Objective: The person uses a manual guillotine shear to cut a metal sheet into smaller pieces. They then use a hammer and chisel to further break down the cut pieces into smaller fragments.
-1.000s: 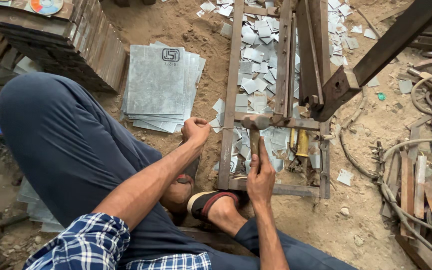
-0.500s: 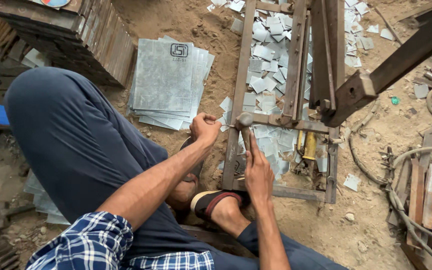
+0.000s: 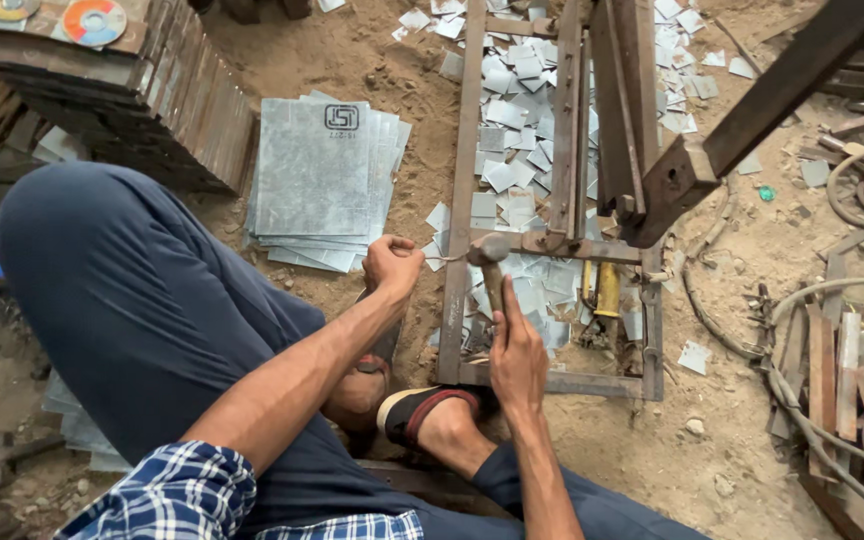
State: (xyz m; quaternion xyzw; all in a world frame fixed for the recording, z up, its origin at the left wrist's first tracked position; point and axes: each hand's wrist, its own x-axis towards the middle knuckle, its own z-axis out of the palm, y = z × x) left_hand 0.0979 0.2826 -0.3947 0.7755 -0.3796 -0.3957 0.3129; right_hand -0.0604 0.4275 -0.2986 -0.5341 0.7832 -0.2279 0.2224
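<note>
Head view: right hand (image 3: 517,355) grip wraps the hammer (image 3: 492,262); left hand (image 3: 390,266) pinches a wire (image 3: 444,259).

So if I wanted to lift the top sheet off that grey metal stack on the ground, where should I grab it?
Take the top sheet of the grey sheet stack by its near edge. The sheets there are fanned and offset, so edges stick out where fingertips can probably slip under. Come from the seated person's side, low and flat; the brick pile crowds the far-left side.
</note>
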